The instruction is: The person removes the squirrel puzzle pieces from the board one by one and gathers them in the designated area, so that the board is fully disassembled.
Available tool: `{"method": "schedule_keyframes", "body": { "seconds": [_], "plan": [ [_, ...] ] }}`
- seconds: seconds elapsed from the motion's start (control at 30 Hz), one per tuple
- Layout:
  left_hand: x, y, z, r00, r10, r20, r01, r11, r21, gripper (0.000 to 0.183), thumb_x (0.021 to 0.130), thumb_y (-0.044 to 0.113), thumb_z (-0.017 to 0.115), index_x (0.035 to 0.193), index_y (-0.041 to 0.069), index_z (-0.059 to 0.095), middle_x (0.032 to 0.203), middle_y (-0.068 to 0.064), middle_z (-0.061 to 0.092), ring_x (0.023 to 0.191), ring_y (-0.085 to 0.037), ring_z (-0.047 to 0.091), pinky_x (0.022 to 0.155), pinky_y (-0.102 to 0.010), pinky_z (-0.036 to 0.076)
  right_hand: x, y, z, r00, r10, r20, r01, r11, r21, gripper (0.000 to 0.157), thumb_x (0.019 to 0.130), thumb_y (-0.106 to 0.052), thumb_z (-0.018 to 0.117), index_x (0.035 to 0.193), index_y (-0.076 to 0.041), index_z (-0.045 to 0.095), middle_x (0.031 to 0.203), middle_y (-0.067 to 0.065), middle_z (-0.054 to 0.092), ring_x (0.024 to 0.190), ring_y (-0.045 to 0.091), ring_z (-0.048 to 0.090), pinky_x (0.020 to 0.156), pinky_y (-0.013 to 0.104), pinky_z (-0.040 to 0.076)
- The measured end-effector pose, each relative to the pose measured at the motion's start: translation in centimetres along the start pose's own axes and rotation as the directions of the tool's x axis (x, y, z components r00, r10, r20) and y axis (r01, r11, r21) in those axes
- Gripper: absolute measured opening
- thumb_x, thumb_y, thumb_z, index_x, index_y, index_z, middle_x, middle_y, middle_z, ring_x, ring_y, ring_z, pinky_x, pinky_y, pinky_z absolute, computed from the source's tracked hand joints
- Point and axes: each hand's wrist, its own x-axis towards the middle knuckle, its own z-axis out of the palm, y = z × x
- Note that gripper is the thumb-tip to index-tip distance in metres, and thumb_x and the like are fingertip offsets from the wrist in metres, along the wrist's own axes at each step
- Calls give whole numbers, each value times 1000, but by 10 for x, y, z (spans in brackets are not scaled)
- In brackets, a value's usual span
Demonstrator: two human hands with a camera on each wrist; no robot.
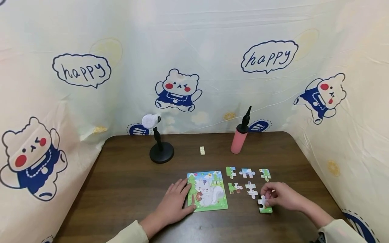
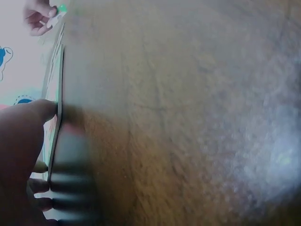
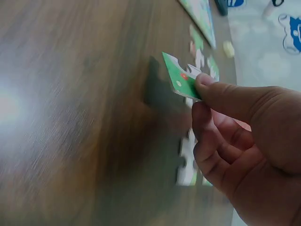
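My right hand (image 1: 281,195) pinches a jigsaw puzzle piece (image 3: 181,77) between thumb and forefinger, at the right of the loose pieces. The piece is white and green with small flower spots. In the right wrist view it is tilted above the table. My left hand (image 1: 173,204) lies with fingers extended along the left edge of a square picture board (image 1: 208,192), which shows a white squirrel on green and blue. Its thumb touches the lower left corner. In the left wrist view, thumb and fingertips (image 2: 47,109) meet the board's edge.
Several loose puzzle pieces (image 1: 247,172) lie in rows right of the board. Behind stand a white round-headed device on a black stand (image 1: 161,152) and a pink pump with a black nozzle (image 1: 238,141). A cream toy brick (image 1: 202,150) lies between them. Printed cloth (image 1: 222,111) surrounds the brown table.
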Motion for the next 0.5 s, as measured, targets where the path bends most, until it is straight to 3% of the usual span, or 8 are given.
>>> {"method": "schedule_keyframes", "body": {
  "seconds": [0.2, 0.5],
  "plan": [
    [0, 1, 1, 1000, -10, 23, 9, 999, 37, 85, 93, 68, 59, 156, 14, 45, 165, -9, 35, 153, -36, 32, 118, -61, 31, -15, 15, -4, 999, 29, -25, -30, 999, -42, 23, 85, -10, 83, 101, -8, 66, 86, 0, 61, 71, 1, 55, 61, 23, 47],
    [0, 1, -2, 999, -11, 32, 10, 999, 39, 84, 94, 67, 59, 156, 13, 45, 165, -10, 35, 153, -36, 31, 118, -61, 31, -18, 25, -1, 995, 85, -43, -88, 992, -94, 22, 85, -11, 83, 100, -9, 67, 82, -6, 60, 72, 0, 53, 62, 22, 45]
  ]
}}
